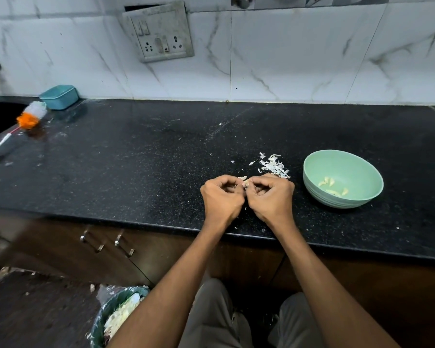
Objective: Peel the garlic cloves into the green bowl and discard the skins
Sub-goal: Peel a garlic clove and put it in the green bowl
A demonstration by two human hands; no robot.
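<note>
My left hand (222,197) and my right hand (271,197) meet over the black counter, fingers curled, and together pinch a garlic clove (245,183) that shows only as a pale bit between the fingertips. A heap of white garlic skins (274,167) lies just beyond my right hand. To the right stands the green bowl (312,182) with several peeled cloves (333,188) at its bottom.
A lined waste bin (103,317) with scraps stands on the floor below left of my arms. A teal container (59,96) and an orange-white brush (30,116) lie at the counter's far left by the sink. Cabinet handles (122,244) sit under the counter edge.
</note>
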